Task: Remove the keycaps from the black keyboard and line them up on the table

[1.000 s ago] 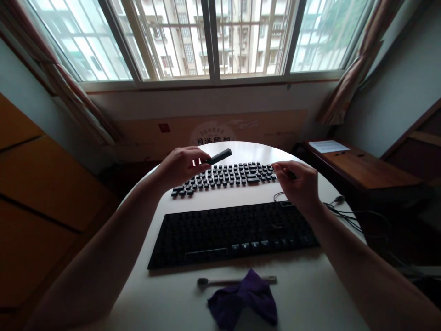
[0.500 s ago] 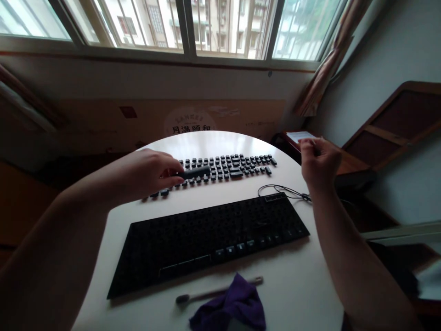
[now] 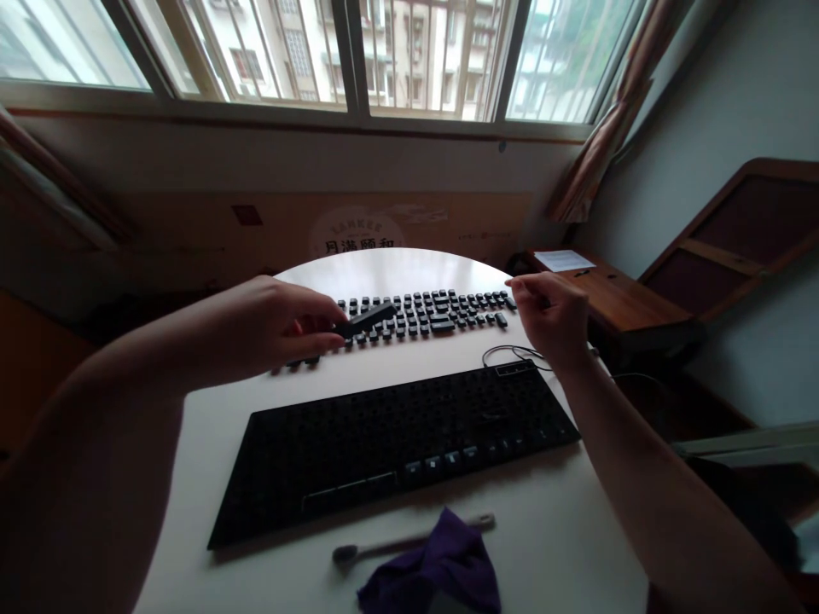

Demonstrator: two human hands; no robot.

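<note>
My left hand (image 3: pixel 298 322) pinches a long black spacebar keycap (image 3: pixel 371 319) by its left end, above the loose keycaps (image 3: pixel 440 317) laid out in rows on the white table. My right hand (image 3: pixel 551 309) is closed, thumb and finger pressed together, over the table's right edge near the last keycaps. Whether it holds something small cannot be made out. Nearer to me lies a black keyboard (image 3: pixel 397 443) with most keys off; a few caps remain along its near edge. Its thin cable (image 3: pixel 505 350) loops behind it.
A purple cloth (image 3: pixel 441 563) lies over part of a grey-handled brush (image 3: pixel 384 544) on the table's near side. To the right stands a wooden desk (image 3: pixel 633 298) with a white paper (image 3: pixel 563 260) on it. Windows (image 3: pixel 422 60) and a wall are ahead.
My right hand has moved left, from in front of the desk's paper toward the keycaps. In my left hand, the spacebar keycap has tilted, its right end higher.
</note>
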